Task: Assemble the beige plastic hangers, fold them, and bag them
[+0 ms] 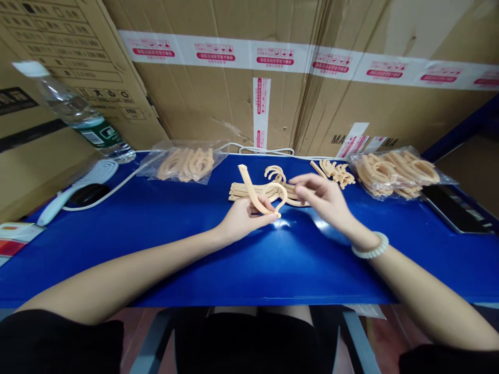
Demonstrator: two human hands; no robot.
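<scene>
My left hand (242, 221) is closed on a beige folding-hanger piece, made up of a long straight arm (249, 186) pointing up and left and a curved hook (284, 196) that bends to the right. The two parts meet by my thumb and fingertips. Just behind lies a stack of beige hanger pieces (237, 191), with curved hooks (275, 170) at its far side. My right hand (327, 201) hovers by the stack's right end, thumb and fingers apart, with nothing visible in it. Small loose beige parts (336, 171) lie beyond it.
Clear bags of beige pieces lie left (187, 163) and right (393, 171) on the blue table (187, 270). A phone (454, 210) is at right; a water bottle (86, 119), hairbrush (83, 182) and black mouse-like object (90, 195) are left. Cardboard (218, 93) stands behind.
</scene>
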